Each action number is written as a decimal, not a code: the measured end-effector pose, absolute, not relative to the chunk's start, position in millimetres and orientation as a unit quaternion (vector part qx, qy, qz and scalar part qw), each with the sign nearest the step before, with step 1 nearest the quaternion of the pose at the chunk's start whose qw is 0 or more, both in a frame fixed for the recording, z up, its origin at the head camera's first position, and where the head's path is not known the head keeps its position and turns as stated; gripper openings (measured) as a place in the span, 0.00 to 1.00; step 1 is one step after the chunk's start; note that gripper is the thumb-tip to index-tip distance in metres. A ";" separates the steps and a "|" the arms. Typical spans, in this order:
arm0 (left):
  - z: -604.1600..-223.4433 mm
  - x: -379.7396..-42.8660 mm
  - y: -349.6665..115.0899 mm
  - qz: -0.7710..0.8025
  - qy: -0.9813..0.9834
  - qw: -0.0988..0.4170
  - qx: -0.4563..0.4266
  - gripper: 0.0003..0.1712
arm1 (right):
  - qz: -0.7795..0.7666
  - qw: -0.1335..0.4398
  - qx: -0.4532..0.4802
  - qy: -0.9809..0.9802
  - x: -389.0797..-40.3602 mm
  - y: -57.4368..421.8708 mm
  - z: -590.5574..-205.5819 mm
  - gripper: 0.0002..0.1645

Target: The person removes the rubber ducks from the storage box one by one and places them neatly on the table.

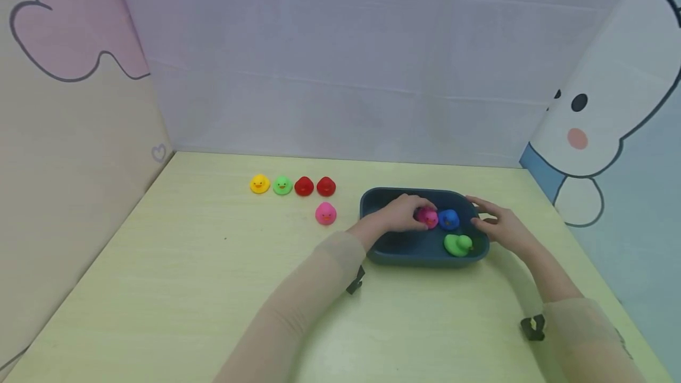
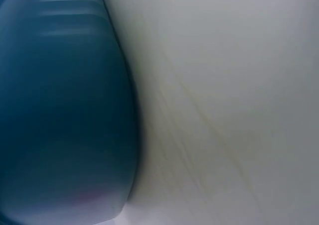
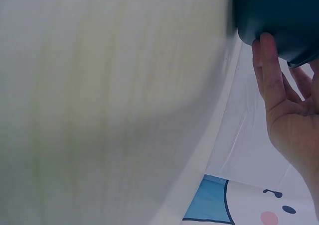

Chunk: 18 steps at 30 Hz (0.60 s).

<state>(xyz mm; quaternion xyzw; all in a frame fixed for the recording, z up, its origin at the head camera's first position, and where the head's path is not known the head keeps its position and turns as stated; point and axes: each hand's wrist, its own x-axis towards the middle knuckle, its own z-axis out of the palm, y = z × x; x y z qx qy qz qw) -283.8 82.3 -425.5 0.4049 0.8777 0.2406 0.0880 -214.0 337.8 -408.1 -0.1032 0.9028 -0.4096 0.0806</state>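
Note:
A dark blue oval-cornered tray (image 1: 404,248) stands on the table, right of centre in the head view. Over its inside, my left hand (image 1: 405,213) holds a pink rubber duck (image 1: 428,217) between thumb and fingers. Just right of that duck is a blue rubber duck (image 1: 449,219), and a green rubber duck (image 1: 457,245) lies nearer the tray's front right corner. My right hand (image 1: 500,227) grips the tray's right end, thumb at the rim. In the right wrist view its fingers (image 3: 269,68) press against the outer wall. The left wrist view shows the tray's wall (image 2: 65,100) but not my left hand.
Left of the tray, a yellow duck (image 1: 259,184), a light green duck (image 1: 282,185) and two red ducks (image 1: 304,186) form a row. Another pink duck (image 1: 326,213) sits in front of the row's right end. Printed sheets (image 1: 340,64) enclose the table's back and sides.

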 end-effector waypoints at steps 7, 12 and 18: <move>-424.8 -283.6 80.9 0.268 0.864 0.097 0.415 0.22 | -0.415 0.082 -0.104 0.900 -215.8 339.6 -409.5 0.34; -426.4 -283.4 80.6 0.279 0.860 0.109 0.413 0.22 | -0.415 0.079 -0.102 0.901 -216.1 339.8 -410.4 0.34; -426.3 -282.1 79.8 0.281 0.859 0.115 0.413 0.22 | -0.410 0.078 -0.100 0.903 -216.9 339.5 -410.5 0.34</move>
